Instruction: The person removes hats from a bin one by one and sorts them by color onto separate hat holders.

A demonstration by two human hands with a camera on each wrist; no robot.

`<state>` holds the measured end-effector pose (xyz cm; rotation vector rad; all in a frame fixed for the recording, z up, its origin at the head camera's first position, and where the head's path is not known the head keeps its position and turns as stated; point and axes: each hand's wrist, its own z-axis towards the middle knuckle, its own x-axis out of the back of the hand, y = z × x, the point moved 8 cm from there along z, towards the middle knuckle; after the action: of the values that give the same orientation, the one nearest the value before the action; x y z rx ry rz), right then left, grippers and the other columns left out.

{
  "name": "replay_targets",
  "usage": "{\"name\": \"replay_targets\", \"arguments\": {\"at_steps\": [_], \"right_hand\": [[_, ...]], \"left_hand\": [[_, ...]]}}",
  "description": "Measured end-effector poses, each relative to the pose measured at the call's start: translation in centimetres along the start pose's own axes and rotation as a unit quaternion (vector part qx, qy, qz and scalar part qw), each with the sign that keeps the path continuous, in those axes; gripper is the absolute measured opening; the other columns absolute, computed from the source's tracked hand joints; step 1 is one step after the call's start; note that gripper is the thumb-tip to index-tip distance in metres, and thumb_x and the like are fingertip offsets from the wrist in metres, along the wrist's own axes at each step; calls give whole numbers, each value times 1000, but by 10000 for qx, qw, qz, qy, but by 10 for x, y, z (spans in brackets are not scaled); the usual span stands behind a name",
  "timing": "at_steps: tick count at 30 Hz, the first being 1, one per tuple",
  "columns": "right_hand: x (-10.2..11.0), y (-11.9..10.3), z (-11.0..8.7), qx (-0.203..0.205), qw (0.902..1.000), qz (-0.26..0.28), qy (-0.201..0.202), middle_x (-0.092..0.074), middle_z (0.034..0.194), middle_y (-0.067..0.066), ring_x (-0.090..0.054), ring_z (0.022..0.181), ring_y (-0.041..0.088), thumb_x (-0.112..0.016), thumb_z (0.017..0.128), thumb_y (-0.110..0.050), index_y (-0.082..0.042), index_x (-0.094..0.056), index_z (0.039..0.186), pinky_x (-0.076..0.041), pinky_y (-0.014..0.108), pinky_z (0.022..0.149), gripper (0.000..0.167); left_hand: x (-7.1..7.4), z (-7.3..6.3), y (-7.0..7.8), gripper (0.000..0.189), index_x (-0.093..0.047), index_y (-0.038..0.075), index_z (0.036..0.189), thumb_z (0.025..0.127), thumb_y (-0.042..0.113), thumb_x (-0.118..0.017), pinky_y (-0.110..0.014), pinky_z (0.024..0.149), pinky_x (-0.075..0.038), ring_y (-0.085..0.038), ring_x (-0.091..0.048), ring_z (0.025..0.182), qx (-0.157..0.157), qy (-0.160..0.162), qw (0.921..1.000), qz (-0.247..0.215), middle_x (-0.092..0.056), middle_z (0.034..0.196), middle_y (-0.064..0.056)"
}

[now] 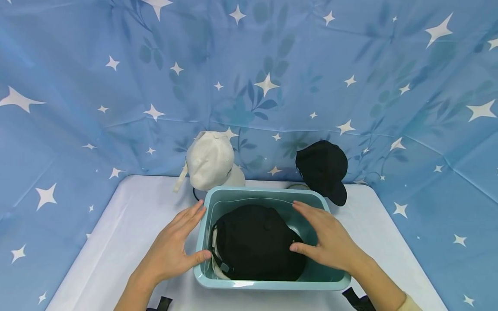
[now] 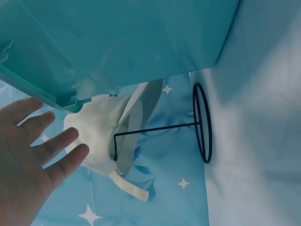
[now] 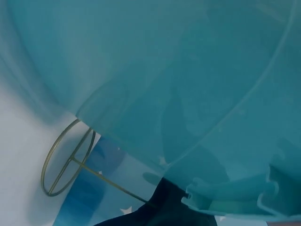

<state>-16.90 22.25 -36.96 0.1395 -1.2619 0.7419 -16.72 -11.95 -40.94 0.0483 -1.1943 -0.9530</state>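
A light teal plastic bin (image 1: 280,285) stands at the table's front, holding a black cap (image 1: 256,242). Along the cap's left edge shows some cream fabric (image 1: 215,242), mostly hidden underneath. My left hand (image 1: 175,246) is at the bin's left rim with fingers spread and straight; the left wrist view also shows this hand (image 2: 33,155) outside the bin wall. Over the bin's right side reaches my right hand (image 1: 327,237), fingers extended, thumb close to the black cap's right part; whether it touches cannot be told. The right wrist view shows mostly the bin's outer wall (image 3: 141,70).
Behind the bin, a white cap (image 1: 210,160) hangs on a black wire stand (image 2: 202,123) at left. Another black cap (image 1: 323,168) sits on a brass-coloured wire stand (image 3: 73,160) at right. A blue star-patterned cloth (image 1: 249,56) rises behind the white table (image 1: 148,207).
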Motion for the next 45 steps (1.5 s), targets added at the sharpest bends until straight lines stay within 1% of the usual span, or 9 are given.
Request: {"name": "replay_targets", "arguments": {"at_steps": [4,13,18,23,29,33,39,42,45], "right_hand": [[-3,-5,4,53,9999,79,-124,-54,156,9,-58,133,38,-78,85,-62,-11,-49,155,-49,69,99,91],[-12,-9,6,-88,9989,165,-438,-55,154,8,-61,130,35,-77,85,-64,-12,-49,155,-50,67,100,91],[-15,-10,6,-112,9980,280,-551,-57,153,7,-62,129,34,-77,84,-66,-15,-49,155,-51,66,99,91],[-16,-14,5,-95,9968,374,-704,-57,152,7,-61,130,35,-78,83,-68,-17,-52,154,-51,67,98,91],[-20,-20,7,-59,9952,456,-865,-58,151,4,-62,128,31,-77,80,-72,-19,-53,154,-53,62,98,94],[-22,-23,8,-99,9940,623,-891,-58,150,2,-62,128,27,-78,80,-71,-18,-54,152,-54,59,99,93],[-25,-24,11,-122,9919,905,-884,-60,146,-1,-62,124,23,-79,84,-64,-18,-56,149,-54,58,99,84],[-24,-24,11,-128,9916,1010,-803,-61,143,-2,-63,123,22,-82,84,-59,-19,-58,146,-54,58,98,78],[-24,-24,11,-76,9913,1094,-729,-63,141,-4,-63,122,19,-85,85,-53,-19,-60,144,-55,56,98,73]], "left_hand": [[-2,0,-2,94,-42,12,162,89,63,-73,-65,108,-43,-39,-42,147,62,-60,9999,-107,-32,170,-2],[-8,1,-2,91,-40,14,163,91,56,-75,-66,106,-44,-38,-42,147,111,-161,9991,-366,-31,171,-1],[-10,-2,-2,90,-38,16,164,91,52,-76,-66,104,-46,-35,-43,146,140,-137,9988,-455,-30,171,0],[-11,-2,-1,90,-38,15,164,91,47,-78,-65,102,-47,-33,-44,146,74,-89,9986,-512,-31,171,-3],[-9,-3,-1,90,-39,14,163,90,46,-79,-65,102,-47,-33,-45,144,4,-3,9989,-463,-32,171,-3],[-9,-4,-2,89,-38,15,164,90,43,-79,-64,101,-48,-32,-46,144,1,-22,9988,-481,-31,171,-3],[-8,-4,-3,90,-37,15,164,88,36,-81,-66,102,-47,-33,-44,145,70,-13,9985,-543,-30,171,-3],[-8,-3,-3,90,-37,15,164,89,36,-81,-66,102,-47,-32,-44,146,70,-4,9984,-564,-30,171,-2],[-8,-2,-3,90,-38,14,164,88,38,-81,-65,101,-47,-31,-43,146,17,21,9984,-563,-32,171,-3]]}}
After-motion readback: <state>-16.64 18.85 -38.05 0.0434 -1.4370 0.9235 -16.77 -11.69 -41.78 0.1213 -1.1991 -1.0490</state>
